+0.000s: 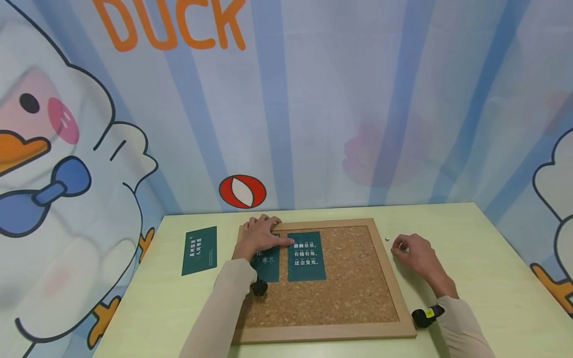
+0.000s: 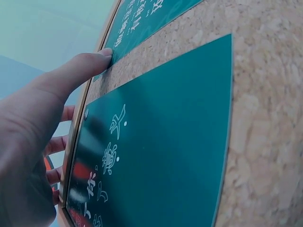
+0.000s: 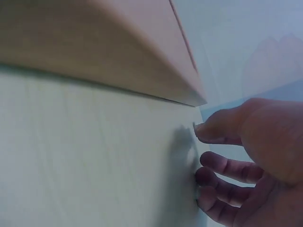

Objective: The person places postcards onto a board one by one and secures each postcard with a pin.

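Partly covered card [image 1: 267,270]: left hand [image 1: 258,237] blocked its top.
Left hand: unclenched — thumb touched neighbouring card [image 1: 306,272].
Right hand [image 1: 416,254]: fingers bent — whether pinching anything, couldn't tell.

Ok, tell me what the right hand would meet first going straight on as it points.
Probably the small shiny stud on the table, just ahead of the right hand; failing that, the wooden corkboard frame. The hand's height is unclear.

Left hand [image 1: 258,236] spread, thumb stretched out, right hand [image 1: 416,254] with fingers bent
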Demonstrator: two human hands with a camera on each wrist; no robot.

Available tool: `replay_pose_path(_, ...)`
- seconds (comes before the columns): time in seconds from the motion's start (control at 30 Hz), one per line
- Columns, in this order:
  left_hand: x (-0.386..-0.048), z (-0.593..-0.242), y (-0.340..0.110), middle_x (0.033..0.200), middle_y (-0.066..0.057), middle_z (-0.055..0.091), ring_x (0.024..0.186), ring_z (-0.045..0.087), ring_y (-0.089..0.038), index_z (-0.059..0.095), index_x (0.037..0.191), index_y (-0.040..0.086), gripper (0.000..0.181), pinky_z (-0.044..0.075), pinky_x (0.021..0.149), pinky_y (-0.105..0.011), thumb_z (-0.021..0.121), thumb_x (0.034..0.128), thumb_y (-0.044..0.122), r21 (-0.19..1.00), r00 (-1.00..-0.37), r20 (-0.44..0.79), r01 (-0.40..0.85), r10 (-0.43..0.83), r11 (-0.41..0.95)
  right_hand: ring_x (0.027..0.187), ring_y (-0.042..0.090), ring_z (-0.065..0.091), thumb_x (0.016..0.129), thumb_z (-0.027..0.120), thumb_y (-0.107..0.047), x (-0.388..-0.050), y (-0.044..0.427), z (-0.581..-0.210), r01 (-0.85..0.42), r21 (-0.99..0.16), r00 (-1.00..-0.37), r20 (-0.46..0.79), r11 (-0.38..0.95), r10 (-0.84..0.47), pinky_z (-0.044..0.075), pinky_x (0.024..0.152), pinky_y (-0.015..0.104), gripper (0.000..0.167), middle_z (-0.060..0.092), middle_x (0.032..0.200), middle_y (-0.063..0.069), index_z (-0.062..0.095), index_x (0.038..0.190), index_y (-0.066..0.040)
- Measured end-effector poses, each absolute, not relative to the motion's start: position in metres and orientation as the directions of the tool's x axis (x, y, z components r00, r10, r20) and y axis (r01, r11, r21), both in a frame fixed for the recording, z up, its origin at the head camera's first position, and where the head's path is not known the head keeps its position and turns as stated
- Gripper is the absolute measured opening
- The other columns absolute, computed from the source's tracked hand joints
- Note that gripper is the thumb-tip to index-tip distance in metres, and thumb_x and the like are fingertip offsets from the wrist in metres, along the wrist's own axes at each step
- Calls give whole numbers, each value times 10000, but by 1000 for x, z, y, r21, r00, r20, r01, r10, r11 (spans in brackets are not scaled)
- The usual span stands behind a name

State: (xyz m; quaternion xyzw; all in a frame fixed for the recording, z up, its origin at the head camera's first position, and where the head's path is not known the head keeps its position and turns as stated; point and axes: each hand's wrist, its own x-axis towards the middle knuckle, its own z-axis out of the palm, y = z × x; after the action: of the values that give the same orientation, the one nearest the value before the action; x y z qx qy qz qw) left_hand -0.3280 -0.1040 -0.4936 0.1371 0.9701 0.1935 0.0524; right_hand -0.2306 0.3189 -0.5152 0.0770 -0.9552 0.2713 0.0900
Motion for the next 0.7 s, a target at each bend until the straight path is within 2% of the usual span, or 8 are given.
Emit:
replay_pose_path(0.13, -329, -495, -105, 1369, -106, 555, 1228, 451, -377, 616, 1412, 205, 803, 322, 1076, -630, 778, 796, 696, 380, -957, -47, 246, 285, 892, 735, 231, 593, 919, 682, -52, -228, 319, -509, -189, -543, -973, 215, 819, -82, 457, 631, 402, 55, 674, 875, 103, 641, 885, -38)
replay_pose_path(0.4, -328, -494, -104, 1382, -106, 547, 1243, 442, -382, 612, 1420, 206, 807, 307, 1089, -634, 774, 800, 696, 377, -959, -53, 241, 280, 894, 762, 233, 647, 915, 683, -79, -232, 313, -489, -168, -607, -978, 204, 777, -52, 463, 620, 366, 132, 655, 856, 62, 560, 866, -74)
replay_pose_path(0.57, -328, -494, -104, 1393, -108, 539, 1251, 439, -385, 607, 1426, 207, 809, 306, 1091, -639, 772, 803, 697, 374, -957, -55, 244, 284, 895, 755, 221, 603, 920, 672, -72, -240, 299, -475, -188, -610, -973, 222, 770, -61, 451, 631, 367, 110, 626, 850, 57, 565, 893, -64)
replay_pose_path(0.7, -329, -495, -104, 1400, -103, 537, 1259, 433, -385, 605, 1427, 215, 809, 299, 1097, -636, 767, 803, 704, 377, -958, -57, 241, 282, 894, 807, 265, 648, 939, 664, -59, -248, 284, -464, -211, -621, -971, 225, 755, -85, 482, 643, 371, 63, 650, 876, 82, 609, 943, -29)
